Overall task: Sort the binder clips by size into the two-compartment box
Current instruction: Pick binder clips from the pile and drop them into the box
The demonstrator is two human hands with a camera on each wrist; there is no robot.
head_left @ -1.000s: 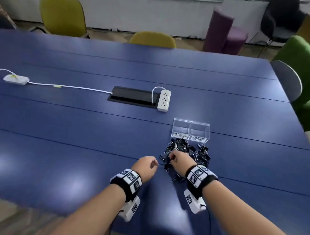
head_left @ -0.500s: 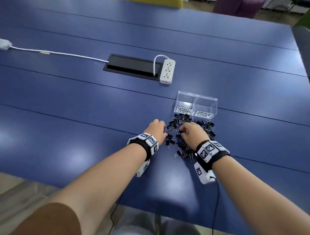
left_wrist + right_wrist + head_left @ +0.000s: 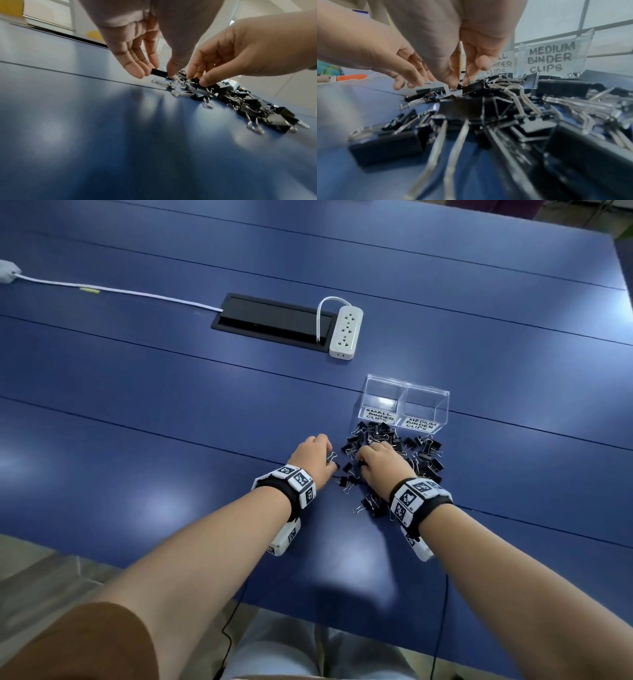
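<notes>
A heap of black binder clips [image 3: 394,453] in two sizes lies on the blue table [image 3: 171,405], just in front of the clear two-compartment box [image 3: 404,405]. Its left cell is labelled small, its right cell medium [image 3: 551,59]; both look empty. My left hand [image 3: 313,453] is at the heap's left edge and pinches a small black clip [image 3: 159,72] between thumb and fingers. My right hand [image 3: 380,463] is over the heap's middle, its thumb and forefinger pinching another small clip [image 3: 458,86]. Clips under the right palm are hidden in the head view.
A white power strip [image 3: 346,332] lies beside a black cable hatch [image 3: 270,320] behind the box, with a white cable [image 3: 120,290] running off to the left. The table's near edge [image 3: 205,583] is below my forearms.
Both hands have moved forward from the heap's near side into it, and each has closed its fingertips on a clip. The head view has tilted down and come closer.
</notes>
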